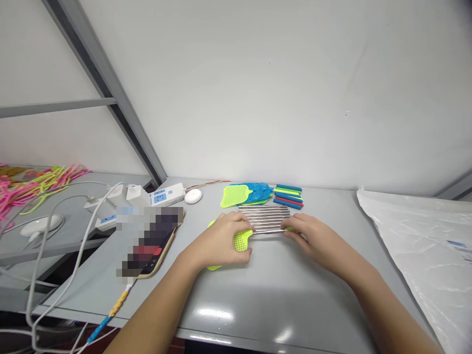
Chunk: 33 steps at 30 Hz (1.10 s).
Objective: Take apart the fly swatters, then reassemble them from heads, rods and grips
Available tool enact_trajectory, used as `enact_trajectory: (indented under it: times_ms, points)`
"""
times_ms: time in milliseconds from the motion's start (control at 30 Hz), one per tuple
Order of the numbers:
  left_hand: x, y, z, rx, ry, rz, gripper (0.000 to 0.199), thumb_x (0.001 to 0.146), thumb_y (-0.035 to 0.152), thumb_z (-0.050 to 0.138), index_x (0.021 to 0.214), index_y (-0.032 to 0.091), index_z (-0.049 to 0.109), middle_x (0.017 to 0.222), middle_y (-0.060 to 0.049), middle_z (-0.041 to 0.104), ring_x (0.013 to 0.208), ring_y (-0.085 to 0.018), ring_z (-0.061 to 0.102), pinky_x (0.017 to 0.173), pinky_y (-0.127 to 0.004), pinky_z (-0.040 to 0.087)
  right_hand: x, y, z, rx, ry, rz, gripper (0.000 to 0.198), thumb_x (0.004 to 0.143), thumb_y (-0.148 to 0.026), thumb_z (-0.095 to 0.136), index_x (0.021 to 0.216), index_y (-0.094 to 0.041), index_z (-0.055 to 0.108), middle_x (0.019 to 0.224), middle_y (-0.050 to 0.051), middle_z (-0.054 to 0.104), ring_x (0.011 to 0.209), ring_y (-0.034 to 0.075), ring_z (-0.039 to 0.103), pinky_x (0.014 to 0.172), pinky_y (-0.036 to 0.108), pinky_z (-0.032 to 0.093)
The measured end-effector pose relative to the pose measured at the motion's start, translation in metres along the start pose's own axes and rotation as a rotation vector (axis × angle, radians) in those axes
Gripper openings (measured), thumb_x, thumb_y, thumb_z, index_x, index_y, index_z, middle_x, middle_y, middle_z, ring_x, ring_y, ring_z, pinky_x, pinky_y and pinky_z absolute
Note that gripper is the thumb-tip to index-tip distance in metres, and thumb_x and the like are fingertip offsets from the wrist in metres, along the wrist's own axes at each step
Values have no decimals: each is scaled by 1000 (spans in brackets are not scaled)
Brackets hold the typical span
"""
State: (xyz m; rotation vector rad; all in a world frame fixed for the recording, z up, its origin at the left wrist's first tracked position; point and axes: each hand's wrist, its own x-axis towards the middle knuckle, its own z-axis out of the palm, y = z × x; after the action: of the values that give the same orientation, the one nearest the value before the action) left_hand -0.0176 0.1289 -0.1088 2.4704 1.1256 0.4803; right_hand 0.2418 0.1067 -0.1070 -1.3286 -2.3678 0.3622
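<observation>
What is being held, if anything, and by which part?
The left hand spans the green swatter head near its neck; grip unclear. The right hand apparently pinches a green piece; exact part hidden.

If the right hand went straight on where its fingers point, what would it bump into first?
Beyond the small yellow-green piece at its fingertips, the right hand would probably meet the row of thin, shiny silver metal rods first, though depth is hard to judge.
</observation>
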Motion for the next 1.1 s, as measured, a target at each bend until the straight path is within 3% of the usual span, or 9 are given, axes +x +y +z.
enact_trajectory:
  times_ms: [400,633,867,1100]
  points:
    - [0,1,3,51,-18,21,40,67,30,67,106,28,65,106,-2,58,101,-23,51,94,-37,36,3,2,4,-4,36,-34,13,92,-21,49,97,-24,60,93,2,62,86,17,56,74,31,45]
    - [-1,3,5,90,-29,36,31,66,30,67,97,26,66,102,0,59,99,-22,52,89,-35,37,3,2,5,-77,48,-63,13,91,-20,49,94,-24,62,88,3,62,83,19,56,71,32,44]
    - [0,1,6,109,-20,45,18,79,25,55,92,25,67,97,-1,61,96,-20,53,86,-34,37,3,-1,12,-126,46,-80,12,91,-20,50,96,-23,61,86,3,61,82,19,56,72,32,44]
    - [4,2,8,145,5,71,19,85,25,49,85,24,68,88,-3,62,90,-20,54,80,-34,38,4,-4,12,-141,50,-92,14,92,-21,48,95,-22,61,85,4,60,81,19,55,70,32,43]
